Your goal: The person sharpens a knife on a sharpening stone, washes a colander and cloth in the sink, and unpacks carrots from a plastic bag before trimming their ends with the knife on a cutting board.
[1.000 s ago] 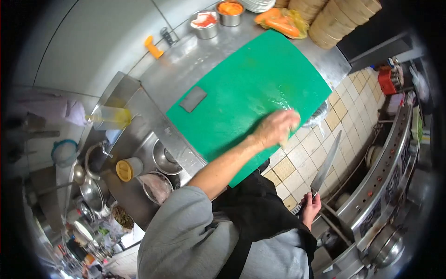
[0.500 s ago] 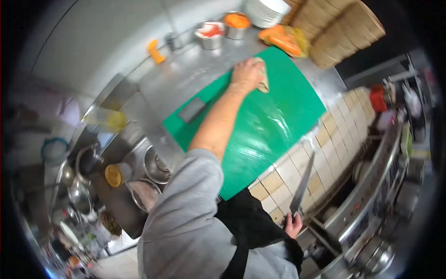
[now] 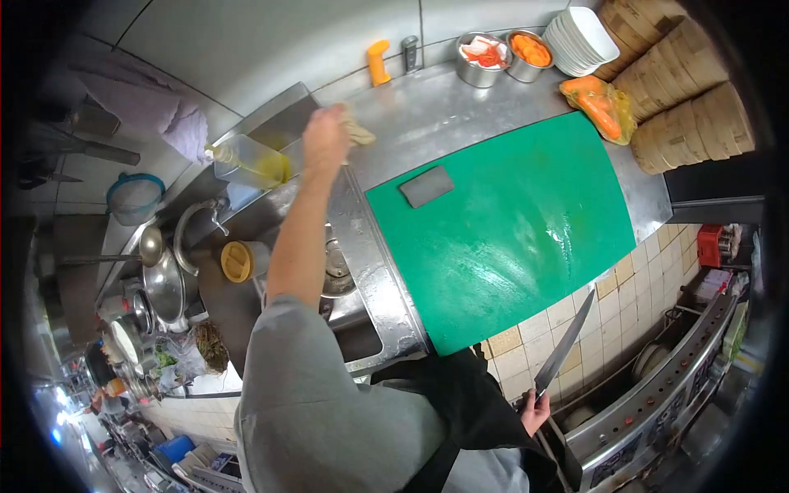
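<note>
Closest to me, past the black apron (image 3: 427, 394), the person's right hand (image 3: 536, 413) is wrapped round the dark handle of a knife (image 3: 569, 345), its long, smooth steel blade tapering to a point that stops near the board's edge, with pale square floor tiles (image 3: 522, 361) seen behind it. The cutting board (image 3: 518, 246) is a broad green slab, wet and glossy in streaks, its sides bowed; a wide stretch of it runs from the flat, matte grey block (image 3: 426, 187) to the right-hand edge. To the left, the steel sink (image 3: 362, 329) drops away behind a raised metal rim. Above that corner the left hand (image 3: 327, 135), slightly blurred, is closed on a limp, beige cloth (image 3: 360, 133); whether the fabric touches metal I can't tell. A strip of shiny steel desk (image 3: 419, 123) separates the board from the wall, leaving elbow room there. Farther back stand two round metal tins (image 3: 479, 76), stacked white plates (image 3: 582, 41), bagged carrots (image 3: 602, 111) and ribbed wooden steamers (image 3: 690, 135).
</note>
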`<state>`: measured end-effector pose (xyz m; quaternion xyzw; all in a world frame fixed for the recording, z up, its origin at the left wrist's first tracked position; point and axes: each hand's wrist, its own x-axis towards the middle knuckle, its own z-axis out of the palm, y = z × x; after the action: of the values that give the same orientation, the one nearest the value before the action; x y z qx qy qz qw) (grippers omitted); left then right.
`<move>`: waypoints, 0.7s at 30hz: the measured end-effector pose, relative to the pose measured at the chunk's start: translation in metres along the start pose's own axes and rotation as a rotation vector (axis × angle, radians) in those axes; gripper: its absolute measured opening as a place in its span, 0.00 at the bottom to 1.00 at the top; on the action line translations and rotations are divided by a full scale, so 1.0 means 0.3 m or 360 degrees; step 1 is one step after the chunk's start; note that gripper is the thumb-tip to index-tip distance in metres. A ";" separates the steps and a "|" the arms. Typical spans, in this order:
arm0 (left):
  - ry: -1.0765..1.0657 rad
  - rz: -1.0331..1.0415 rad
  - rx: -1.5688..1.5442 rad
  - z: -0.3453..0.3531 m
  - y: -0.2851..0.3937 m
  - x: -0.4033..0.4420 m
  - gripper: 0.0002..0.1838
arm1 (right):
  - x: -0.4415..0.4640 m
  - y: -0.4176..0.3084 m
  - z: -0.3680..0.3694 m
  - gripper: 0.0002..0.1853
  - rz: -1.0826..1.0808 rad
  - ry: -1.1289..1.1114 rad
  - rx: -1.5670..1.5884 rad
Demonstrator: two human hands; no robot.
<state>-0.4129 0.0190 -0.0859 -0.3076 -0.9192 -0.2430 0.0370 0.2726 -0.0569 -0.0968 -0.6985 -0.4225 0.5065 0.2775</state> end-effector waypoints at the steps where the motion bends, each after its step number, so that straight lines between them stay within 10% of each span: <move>1: -0.0002 -0.0016 0.0005 -0.030 -0.043 -0.001 0.20 | -0.004 -0.056 0.040 0.04 -0.0019 0.0010 -0.0050; 6: -0.0265 -0.0379 0.0129 -0.029 -0.144 -0.036 0.22 | 0.058 -0.107 0.097 0.05 -0.0020 -0.0051 0.0055; 21: -0.0546 0.0277 -0.0490 -0.191 0.071 -1.248 0.19 | 0.241 -0.260 0.088 0.07 -0.0411 -0.0158 0.0224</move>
<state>-0.1024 -0.1981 -0.1080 -0.4243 -0.8342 -0.3205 -0.1463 0.2330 0.0433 -0.0760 -0.5911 -0.4856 0.5289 0.3674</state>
